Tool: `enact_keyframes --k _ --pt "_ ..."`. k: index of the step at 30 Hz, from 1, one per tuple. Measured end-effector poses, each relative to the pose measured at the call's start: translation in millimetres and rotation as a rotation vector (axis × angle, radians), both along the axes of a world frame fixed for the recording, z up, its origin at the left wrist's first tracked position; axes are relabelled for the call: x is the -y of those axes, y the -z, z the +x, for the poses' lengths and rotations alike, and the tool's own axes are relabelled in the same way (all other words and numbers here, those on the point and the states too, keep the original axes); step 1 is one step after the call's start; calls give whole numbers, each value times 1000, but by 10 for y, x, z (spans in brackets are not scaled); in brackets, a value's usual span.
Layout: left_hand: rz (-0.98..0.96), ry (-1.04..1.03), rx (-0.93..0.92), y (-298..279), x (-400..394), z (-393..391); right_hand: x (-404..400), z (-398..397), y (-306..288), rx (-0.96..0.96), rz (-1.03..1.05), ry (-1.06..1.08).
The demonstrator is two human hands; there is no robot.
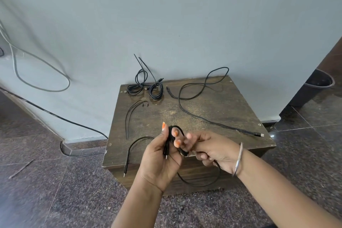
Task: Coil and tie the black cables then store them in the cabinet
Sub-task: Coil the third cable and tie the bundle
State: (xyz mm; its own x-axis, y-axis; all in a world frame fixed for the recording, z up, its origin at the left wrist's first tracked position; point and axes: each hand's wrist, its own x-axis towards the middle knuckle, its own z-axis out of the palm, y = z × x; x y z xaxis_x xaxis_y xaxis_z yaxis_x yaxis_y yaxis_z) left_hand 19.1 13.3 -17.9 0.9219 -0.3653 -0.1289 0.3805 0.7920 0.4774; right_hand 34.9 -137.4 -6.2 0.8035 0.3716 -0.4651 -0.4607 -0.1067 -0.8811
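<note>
My left hand (161, 155) grips a black cable (199, 183) folded into a small loop over the front of the brown wooden cabinet (212, 116). My right hand (212, 152) holds the same cable just to the right; a slack loop hangs below both hands. One plug end lies over the cabinet's front left edge. A long loose black cable (187, 109) snakes across the top to the right edge. Two coiled, tied black cables (144, 87) rest at the back by the wall. Loose black cable ties (129, 116) lie at the left.
A grey wall stands right behind the cabinet. A grey wire (42, 72) and a black wire (55, 116) hang and run along the wall at left. A dark bucket (320, 81) stands on the stone floor at far right. A thin stick lies on the floor at left.
</note>
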Motion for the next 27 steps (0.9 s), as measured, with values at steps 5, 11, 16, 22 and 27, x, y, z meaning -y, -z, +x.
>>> enact_keyframes --k 5,11,16,22,27 --pt "91 -199 -17 23 -40 58 -77 -82 30 52 -141 -142" --pt "720 -305 224 97 -19 41 -156 -116 -20 189 -329 -240" --pt "1295 -245 547 115 11 3 -59 -89 -120 222 -311 -275" --pt "1617 -194 804 152 -5 -1 152 -36 -185 254 -247 -247" --pt "1463 20 625 69 22 8 206 3 -177 392 -278 -216"
